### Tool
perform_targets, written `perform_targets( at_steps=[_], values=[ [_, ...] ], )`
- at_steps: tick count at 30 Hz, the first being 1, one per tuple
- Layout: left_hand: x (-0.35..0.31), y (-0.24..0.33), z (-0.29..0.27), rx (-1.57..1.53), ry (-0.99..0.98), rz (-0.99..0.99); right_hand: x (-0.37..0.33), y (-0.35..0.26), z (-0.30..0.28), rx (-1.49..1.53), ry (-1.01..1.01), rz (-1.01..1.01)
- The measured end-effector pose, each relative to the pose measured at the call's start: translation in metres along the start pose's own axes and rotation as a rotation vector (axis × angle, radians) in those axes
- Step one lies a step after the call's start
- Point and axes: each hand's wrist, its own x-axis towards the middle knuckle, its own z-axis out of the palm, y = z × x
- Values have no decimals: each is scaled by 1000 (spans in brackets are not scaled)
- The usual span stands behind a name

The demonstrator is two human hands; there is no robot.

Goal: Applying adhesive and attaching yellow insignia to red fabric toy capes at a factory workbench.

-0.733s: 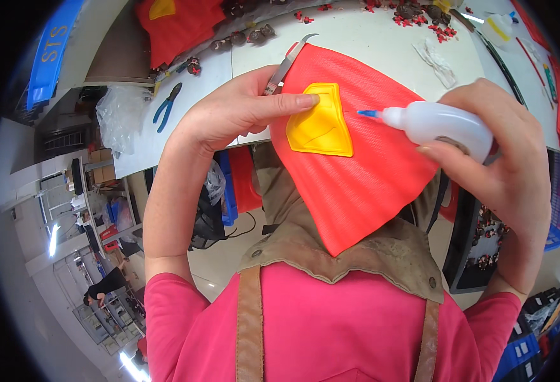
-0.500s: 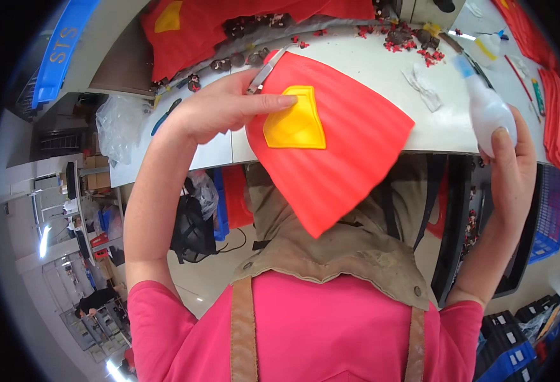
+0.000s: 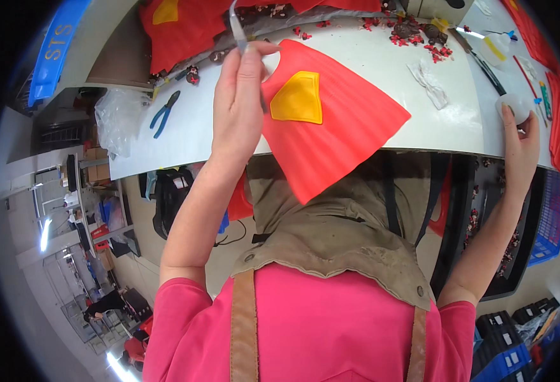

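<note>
Worktable seen from above, the worker's forearms entering from the near side. The left hand is closed around curved metal tweezers, whose tip points to the far side; whether its fingers also touch the red cloth cannot be told. The red cloth, bearing a yellow patch, lies just right of that hand, spread on the white worktable, its near corner reaching past the near edge. At the right end, the right hand has its fingers clasped about a white bottle. A crumpled white cloth lies between the red cloth and the bottle; small red pieces lie beyond it, on the far side. Blue-handled pliers rest to the left, near a clear plastic bag.
</note>
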Motion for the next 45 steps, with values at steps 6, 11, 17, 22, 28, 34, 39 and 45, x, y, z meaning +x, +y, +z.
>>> perform_targets(
  at_steps=[6,11,17,22,28,34,39,45],
  values=[
    [-2,10,7,293,-26,342,2,-5,7,-87,64,-74],
    [-8,-15,10,-25,-13,132,2,-7,10,-134,48,-58],
    [-12,-22,12,25,-42,189,2,-8,10,-132,60,-32],
    [-10,-22,13,-40,-20,175,5,-4,11,-174,60,-29],
    [-6,-28,17,-90,-59,208,7,-2,11,-225,55,-15],
    [-2,-36,18,-19,-132,263,10,8,9,-189,63,-52],
    [-2,-34,18,-13,-154,240,13,10,8,-262,80,-48],
    [2,-37,24,111,-174,278,14,13,8,-300,141,-49]
  ],
)
